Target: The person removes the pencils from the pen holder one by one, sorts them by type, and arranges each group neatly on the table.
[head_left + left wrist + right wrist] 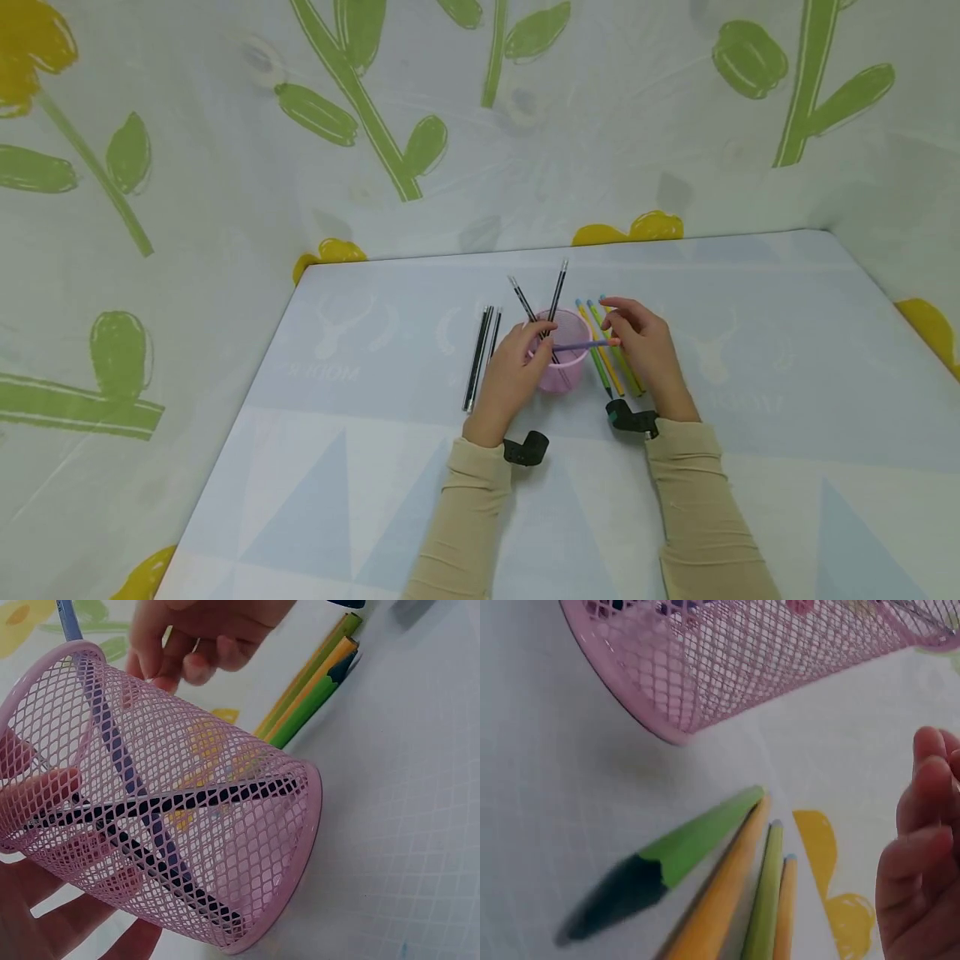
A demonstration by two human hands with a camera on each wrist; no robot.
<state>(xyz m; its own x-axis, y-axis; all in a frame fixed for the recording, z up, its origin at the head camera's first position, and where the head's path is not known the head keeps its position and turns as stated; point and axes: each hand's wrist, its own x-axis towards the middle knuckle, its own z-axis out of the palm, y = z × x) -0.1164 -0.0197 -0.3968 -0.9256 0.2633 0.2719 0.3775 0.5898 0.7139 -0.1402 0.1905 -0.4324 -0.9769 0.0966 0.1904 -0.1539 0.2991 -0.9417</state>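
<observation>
A pink mesh pencil cup [558, 379] stands upright on the table. My left hand [513, 367] grips it by the rim, with fingers showing through the mesh in the left wrist view. Inside the cup, two black striped pencils [202, 796] cross each other, and a purple pencil [120, 754] leans out on the right side. My right hand [651, 354] is just right of the purple pencil's upper end, its fingers loosely bent with nothing between them. Beneath that hand lie several green and yellow pencils [720, 896], side by side.
Left of the cup, several black pencils [477, 358] lie roughly parallel on the pale patterned tablecloth [315, 483]. A curtain with green leaves [360, 100] borders the table's back edge. Black wrist cameras [527, 450] jut out from both wrists.
</observation>
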